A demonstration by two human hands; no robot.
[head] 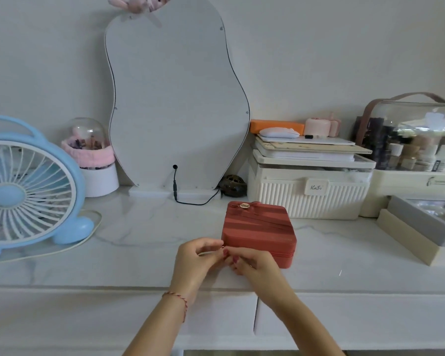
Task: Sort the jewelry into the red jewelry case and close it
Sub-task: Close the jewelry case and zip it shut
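The red jewelry case (258, 228) lies shut on the white marble tabletop (144, 240), a gold button at its far edge. My left hand (194, 260) and my right hand (253, 263) meet at the case's near left corner. Their fingertips pinch something small and gold there, perhaps the zipper pull (223, 247); it is too small to tell. My right hand partly hides the case's front wall. No loose jewelry shows on the tabletop.
A blue desk fan (28, 194) stands at the left, a curvy mirror (176, 104) behind the case with a black cable (190, 201). Cream storage boxes (306, 194) sit to the right. A grey tray with pearls (427, 219) lies far right.
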